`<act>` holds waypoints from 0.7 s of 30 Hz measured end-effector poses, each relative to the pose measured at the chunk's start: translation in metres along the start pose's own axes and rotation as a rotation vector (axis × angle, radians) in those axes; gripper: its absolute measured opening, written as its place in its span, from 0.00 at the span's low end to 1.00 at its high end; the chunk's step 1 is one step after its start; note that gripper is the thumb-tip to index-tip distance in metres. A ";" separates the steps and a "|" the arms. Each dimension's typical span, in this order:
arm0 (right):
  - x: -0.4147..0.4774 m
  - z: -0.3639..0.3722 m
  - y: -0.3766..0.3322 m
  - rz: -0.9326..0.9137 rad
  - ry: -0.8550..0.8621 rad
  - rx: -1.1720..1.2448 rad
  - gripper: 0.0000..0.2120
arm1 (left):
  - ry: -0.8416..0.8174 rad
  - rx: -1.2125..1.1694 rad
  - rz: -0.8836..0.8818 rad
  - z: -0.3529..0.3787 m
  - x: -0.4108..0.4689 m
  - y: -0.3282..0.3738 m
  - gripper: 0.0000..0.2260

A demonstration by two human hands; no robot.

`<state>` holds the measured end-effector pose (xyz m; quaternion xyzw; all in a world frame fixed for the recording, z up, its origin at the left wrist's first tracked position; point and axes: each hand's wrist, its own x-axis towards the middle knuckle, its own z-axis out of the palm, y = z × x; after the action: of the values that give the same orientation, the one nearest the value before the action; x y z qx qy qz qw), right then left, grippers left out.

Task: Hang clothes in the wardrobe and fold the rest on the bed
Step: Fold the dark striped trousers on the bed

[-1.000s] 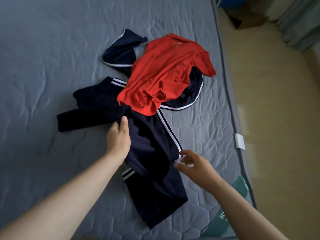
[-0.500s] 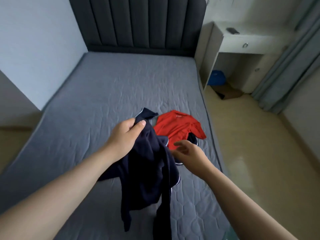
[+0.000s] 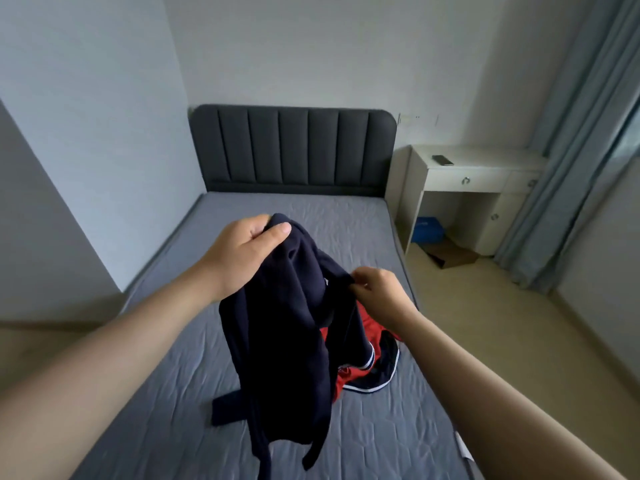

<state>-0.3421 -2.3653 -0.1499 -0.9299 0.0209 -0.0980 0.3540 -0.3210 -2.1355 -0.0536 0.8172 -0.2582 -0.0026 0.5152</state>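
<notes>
A dark navy garment (image 3: 284, 344) hangs in the air above the grey bed (image 3: 166, 393), its lower ends trailing on the mattress. My left hand (image 3: 247, 252) grips its top edge at the highest point. My right hand (image 3: 375, 292) pinches another part of the same edge lower and to the right. Behind the garment, a red shirt (image 3: 369, 332) lies on the mattress, mostly hidden. A second navy piece with white trim (image 3: 379, 370) lies beside the red shirt.
A dark padded headboard (image 3: 292, 150) closes the far end of the bed. A white desk (image 3: 474, 178) with a phone on it stands at the right, with a blue bag (image 3: 427, 230) and a cardboard box (image 3: 452, 256) under it. Grey curtains (image 3: 568, 161) hang at far right. No wardrobe is in view.
Both hands have lifted the navy garment off the bed, higher than half a second ago. My right hand, open before, now pinches its edge. The camera has tilted up toward the headboard.
</notes>
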 end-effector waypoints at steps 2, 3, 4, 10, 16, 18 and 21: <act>0.006 -0.015 -0.012 0.015 0.104 0.048 0.05 | 0.007 0.102 -0.066 -0.011 -0.006 -0.015 0.16; 0.009 -0.022 -0.020 0.016 0.139 0.071 0.06 | -0.015 0.150 -0.108 -0.014 -0.010 -0.025 0.16; 0.012 -0.026 -0.029 0.006 0.159 0.079 0.07 | -0.055 0.174 -0.162 -0.017 -0.015 -0.035 0.16; 0.022 -0.045 -0.078 -0.121 0.151 0.164 0.05 | -0.142 -0.037 -0.439 -0.017 -0.030 -0.060 0.33; 0.017 -0.067 -0.111 -0.187 0.058 0.320 0.07 | -0.115 -0.366 -0.672 -0.004 -0.018 -0.066 0.30; 0.015 -0.080 -0.117 -0.152 0.003 0.489 0.09 | -0.134 -0.405 -0.709 0.007 -0.016 -0.066 0.31; 0.011 -0.097 -0.122 -0.154 -0.084 0.623 0.08 | -0.215 -0.443 -0.579 0.019 -0.010 -0.061 0.28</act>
<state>-0.3543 -2.3387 0.0036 -0.7789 -0.0951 -0.0877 0.6136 -0.3094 -2.1272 -0.1165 0.7202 -0.0624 -0.2896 0.6274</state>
